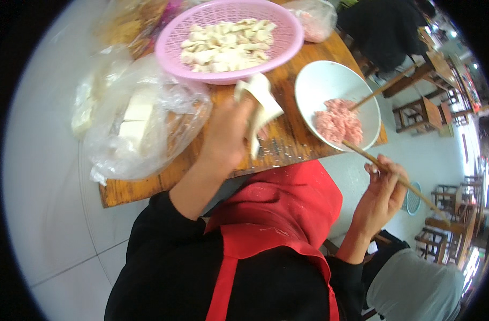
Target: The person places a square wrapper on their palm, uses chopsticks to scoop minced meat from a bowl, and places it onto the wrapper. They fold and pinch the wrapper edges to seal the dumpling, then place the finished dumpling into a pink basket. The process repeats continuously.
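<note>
Pale, floppy dough wrappers (264, 100) are gripped in my left hand (228, 128), low over the wooden table near its front edge. A wooden chopstick (415, 190) is held in my right hand (385, 186), to the right of the table. Its tip meets the pink minced meat (338, 122) in a white bowl (316, 84). A second stick (389, 84) leans in the same bowl, its lower end in the meat. Behind my left hand, a pink plastic basket (172, 44) holds many folded dumplings (228, 46).
Stacked white wrappers (138, 114) lie in a clear plastic bag (168, 132) at the table's left. Another bag (318, 20) with pink contents sits behind the bowl. White crumbs dot the wooden tabletop (316, 150). People (413, 285) and wooden stools (421, 114) are to the right.
</note>
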`<state>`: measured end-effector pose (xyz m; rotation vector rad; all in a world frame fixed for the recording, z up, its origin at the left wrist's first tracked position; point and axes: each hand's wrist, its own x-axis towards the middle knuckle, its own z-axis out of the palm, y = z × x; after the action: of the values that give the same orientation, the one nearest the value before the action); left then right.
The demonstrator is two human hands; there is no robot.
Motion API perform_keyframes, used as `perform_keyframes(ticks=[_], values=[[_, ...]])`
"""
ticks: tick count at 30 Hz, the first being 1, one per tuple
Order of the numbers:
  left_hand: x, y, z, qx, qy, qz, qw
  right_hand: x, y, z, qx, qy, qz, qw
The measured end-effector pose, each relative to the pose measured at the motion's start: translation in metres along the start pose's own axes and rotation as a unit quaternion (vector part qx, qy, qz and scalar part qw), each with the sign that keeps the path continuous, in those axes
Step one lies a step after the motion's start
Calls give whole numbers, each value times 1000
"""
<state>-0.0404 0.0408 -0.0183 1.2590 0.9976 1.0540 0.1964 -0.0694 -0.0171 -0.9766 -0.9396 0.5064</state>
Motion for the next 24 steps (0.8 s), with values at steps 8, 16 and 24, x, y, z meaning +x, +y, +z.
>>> perform_keyframes(ticks=[8, 16, 24], values=[[-1, 11, 13, -165, -36, -137, 976, 21, 26, -15, -106, -84, 26, 991], [-17, -17, 37, -202, -202, -222, 932, 22, 31, -9, -181, -55, 24, 982], [-20, -18, 38, -192, -214, -225, 931, 15, 36, -1, -107, -43, 43, 992]])
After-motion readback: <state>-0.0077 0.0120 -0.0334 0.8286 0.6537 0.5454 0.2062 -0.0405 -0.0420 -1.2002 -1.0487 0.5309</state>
